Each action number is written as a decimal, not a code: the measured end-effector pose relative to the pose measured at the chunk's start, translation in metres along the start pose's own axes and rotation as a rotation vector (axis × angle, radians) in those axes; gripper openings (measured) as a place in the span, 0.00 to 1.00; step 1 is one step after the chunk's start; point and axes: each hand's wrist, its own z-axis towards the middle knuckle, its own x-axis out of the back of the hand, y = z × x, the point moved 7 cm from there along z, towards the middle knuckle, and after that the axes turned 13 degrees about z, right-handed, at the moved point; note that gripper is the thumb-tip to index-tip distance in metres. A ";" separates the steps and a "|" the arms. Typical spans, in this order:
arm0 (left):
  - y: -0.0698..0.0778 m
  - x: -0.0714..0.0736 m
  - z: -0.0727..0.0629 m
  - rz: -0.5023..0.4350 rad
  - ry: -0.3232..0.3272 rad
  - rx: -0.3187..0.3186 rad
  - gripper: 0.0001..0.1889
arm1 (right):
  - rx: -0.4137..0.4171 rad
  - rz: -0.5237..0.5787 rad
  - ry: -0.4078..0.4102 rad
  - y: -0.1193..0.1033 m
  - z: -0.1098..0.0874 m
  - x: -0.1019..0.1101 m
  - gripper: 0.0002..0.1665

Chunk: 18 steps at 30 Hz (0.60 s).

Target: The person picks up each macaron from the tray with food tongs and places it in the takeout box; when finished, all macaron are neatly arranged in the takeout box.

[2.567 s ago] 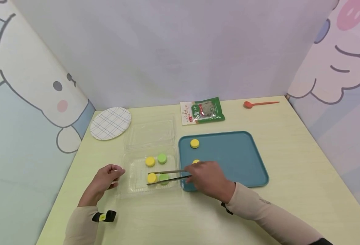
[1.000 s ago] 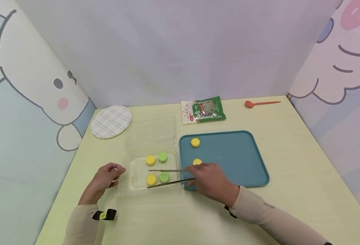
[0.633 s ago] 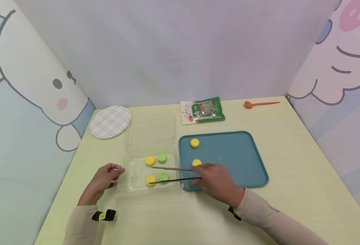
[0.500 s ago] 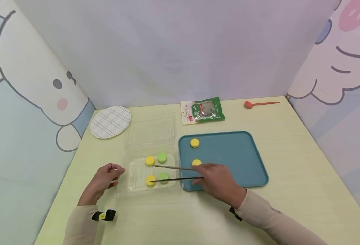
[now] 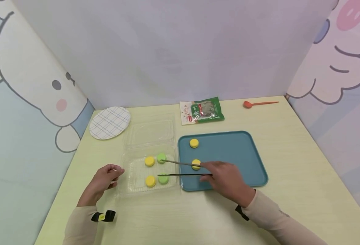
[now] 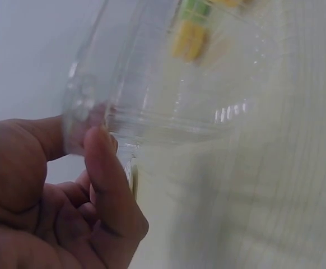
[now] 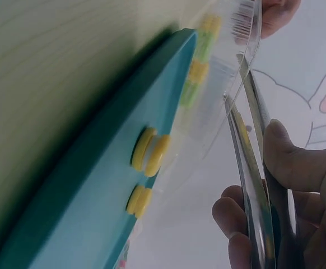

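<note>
My left hand [image 5: 105,178] pinches the left rim of a clear plastic clamshell box [image 6: 152,120] between thumb and fingertip. Inside the box lie two yellow macarons [image 5: 150,181] and two green macarons [image 5: 163,178]. My right hand [image 5: 227,180] holds metal tongs [image 7: 252,185], their arms apart and nothing between the tips. In the head view the tips hang over the right half of the box, passing in front of the green macarons. Two more yellow macarons [image 7: 150,152] sit on the blue tray [image 5: 232,153], one of them close to my right hand.
The box's lid [image 5: 151,132] lies folded back behind it. A checked plate [image 5: 110,123] rests at the back left. A green and white packet [image 5: 202,111] and a red spoon [image 5: 256,104] lie along the back, before the wall.
The tong arms have spread from around the front yellow macaron, leaving it in the box. My right hand has drawn the tongs back to the right. My left hand has stayed in place.
</note>
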 end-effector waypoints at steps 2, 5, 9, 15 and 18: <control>0.000 0.000 0.000 -0.003 0.000 -0.002 0.17 | 0.000 0.009 0.009 0.002 -0.001 0.002 0.30; 0.000 0.000 0.000 -0.005 0.000 -0.006 0.17 | 0.003 0.024 0.024 0.005 -0.005 0.006 0.29; 0.000 0.000 0.000 -0.007 -0.001 -0.010 0.17 | 0.002 0.024 0.048 0.012 -0.011 0.012 0.30; 0.000 0.000 0.001 -0.001 0.004 -0.008 0.17 | 0.008 0.002 0.072 0.021 -0.021 0.019 0.32; 0.000 -0.001 0.000 -0.001 0.003 -0.010 0.17 | -0.002 -0.008 0.073 0.025 -0.025 0.023 0.33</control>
